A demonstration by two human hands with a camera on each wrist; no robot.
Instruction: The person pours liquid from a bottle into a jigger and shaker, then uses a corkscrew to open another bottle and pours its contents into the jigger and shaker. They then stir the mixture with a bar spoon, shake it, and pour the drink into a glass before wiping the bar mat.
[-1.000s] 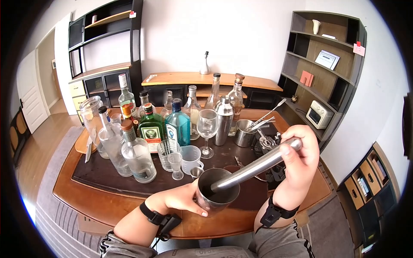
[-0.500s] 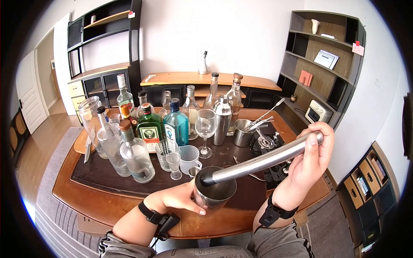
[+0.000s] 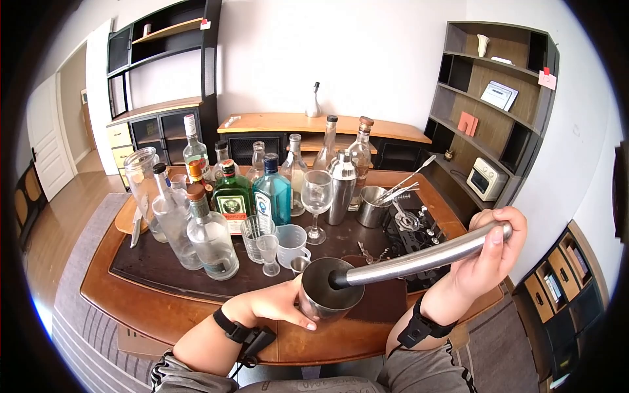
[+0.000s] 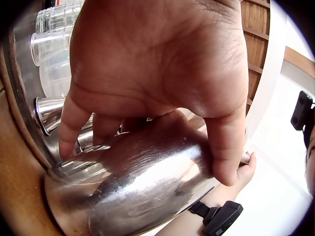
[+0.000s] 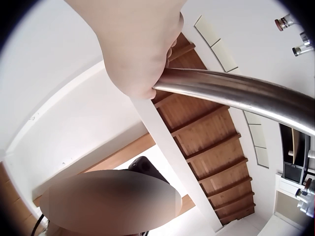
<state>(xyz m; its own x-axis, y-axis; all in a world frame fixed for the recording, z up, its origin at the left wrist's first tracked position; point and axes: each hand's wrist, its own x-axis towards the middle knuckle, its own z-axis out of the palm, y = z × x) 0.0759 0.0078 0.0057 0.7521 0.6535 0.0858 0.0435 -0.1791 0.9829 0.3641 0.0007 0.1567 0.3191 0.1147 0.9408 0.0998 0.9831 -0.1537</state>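
My left hand point(image 3: 272, 302) holds a steel shaker tin point(image 3: 332, 312) over the front of the table, thumb on the near side. In the left wrist view the fingers spread along the tin's shiny wall. My right hand point(image 3: 486, 259) grips the end of a long steel muddler point(image 3: 422, 262), which slopes down leftward to the tin. Its black tip point(image 3: 337, 280) sits in the tin's mouth, near the rim. A small metal jigger point(image 3: 299, 264) stands just behind the tin, beside a plastic measuring jug point(image 3: 292, 244).
Left of the tin stand several bottles, among them a green one point(image 3: 230, 200) and a blue one point(image 3: 272, 196). A stemmed glass point(image 3: 317, 193), a cobbler shaker point(image 3: 341, 190) and a tin of bar tools point(image 3: 373, 209) stand behind. A black tool stand point(image 3: 419, 232) is at the right.
My right hand has moved right and somewhat lower, leaving the muddler nearer level. Its tip has risen from deep in the tin to near the rim. My left hand keeps its hold.
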